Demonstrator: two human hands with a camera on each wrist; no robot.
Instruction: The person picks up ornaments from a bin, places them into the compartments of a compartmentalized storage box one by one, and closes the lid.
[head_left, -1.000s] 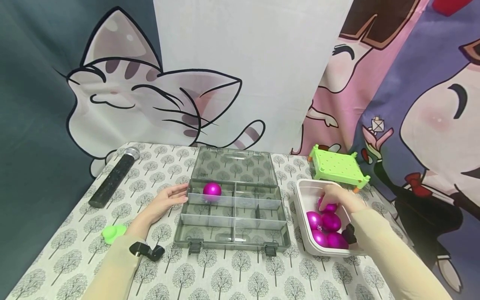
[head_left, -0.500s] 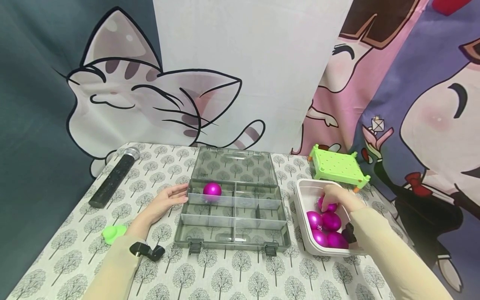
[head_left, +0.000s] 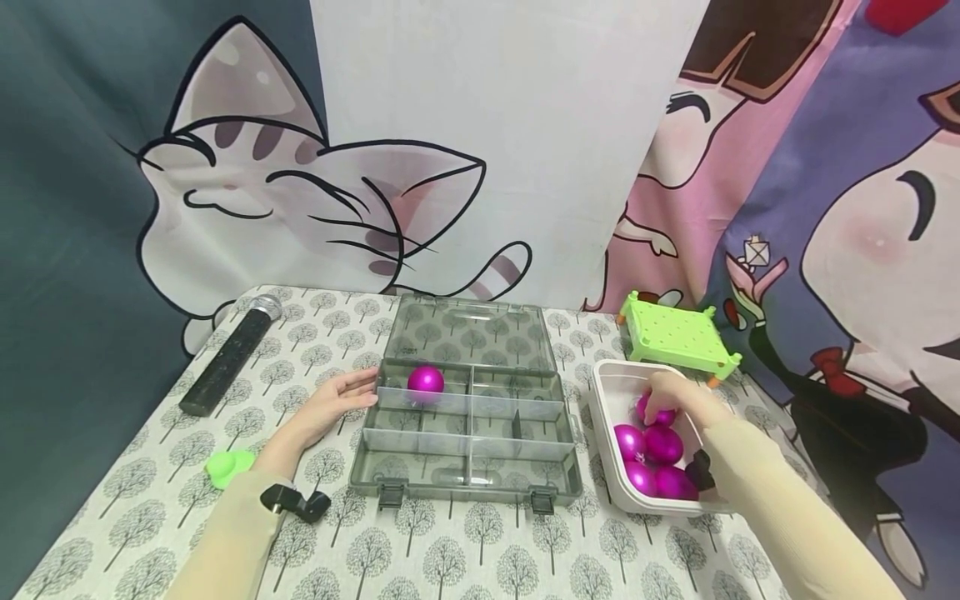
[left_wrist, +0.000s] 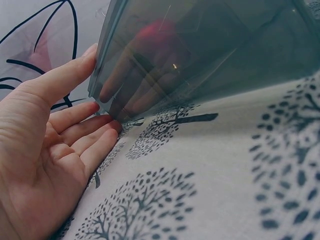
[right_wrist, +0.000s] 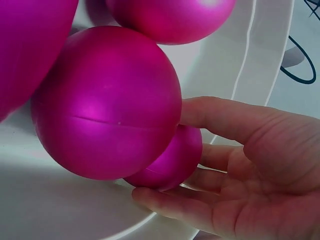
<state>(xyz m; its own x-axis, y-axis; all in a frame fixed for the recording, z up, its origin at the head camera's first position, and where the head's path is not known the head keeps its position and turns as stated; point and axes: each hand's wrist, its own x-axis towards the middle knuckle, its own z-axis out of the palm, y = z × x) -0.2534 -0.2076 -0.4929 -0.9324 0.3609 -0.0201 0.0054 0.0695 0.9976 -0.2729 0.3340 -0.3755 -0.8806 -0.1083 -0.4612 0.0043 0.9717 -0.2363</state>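
Note:
A grey see-through compartment box [head_left: 432, 488] stands on the table with its lid [head_left: 472, 333] laid back. One shiny magenta ball [head_left: 426, 382] sits in its back left compartment. My left hand [head_left: 322, 412] rests beside the box, its fairly straight fingers touching the left wall. In the left wrist view the thumb [left_wrist: 65, 80] lies against the box edge. Inside the white bin [head_left: 609, 467], at the right, my right hand [head_left: 678, 395] has fingers and thumb around a magenta ball [right_wrist: 180, 162]. Another ball [right_wrist: 107, 105] partly hides it in the right wrist view. Several magenta balls share the bin.
A black microphone [head_left: 231, 358] lies at the back left. Near the left forearm is a green toy duck [head_left: 228, 468]. Behind the bin stands a light green toy bed [head_left: 675, 333] with orange feet. A printed curtain [head_left: 487, 150] hangs behind the table.
Almost nothing differs. The left hand stays at the box wall, the right hand stays around the ball in the bin, and the head view shifts very slightly.

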